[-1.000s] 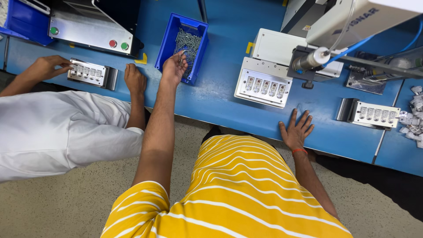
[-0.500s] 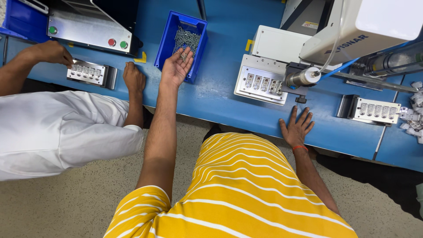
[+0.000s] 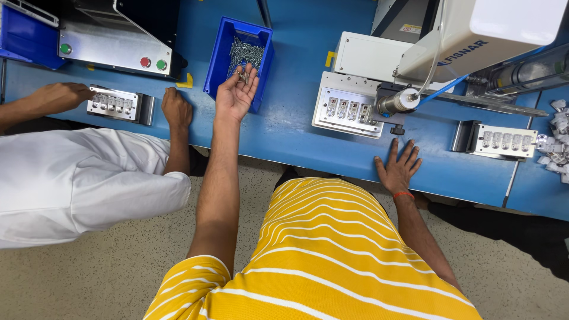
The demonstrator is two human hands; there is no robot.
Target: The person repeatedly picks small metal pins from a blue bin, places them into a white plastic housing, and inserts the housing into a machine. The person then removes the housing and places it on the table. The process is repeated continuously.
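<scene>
My left hand [image 3: 235,95] is turned palm up at the near rim of the blue bin [image 3: 220,59], fingers loosely curled around a few small screws [image 3: 243,74] resting on the fingertips. They are too small to tell their long axis or which way they point. More screws fill the bin just beyond the fingers. My right hand [image 3: 398,168] lies flat and spread on the blue bench [image 3: 284,133], holding nothing, just below the metal fixture plate [image 3: 347,111].
</scene>
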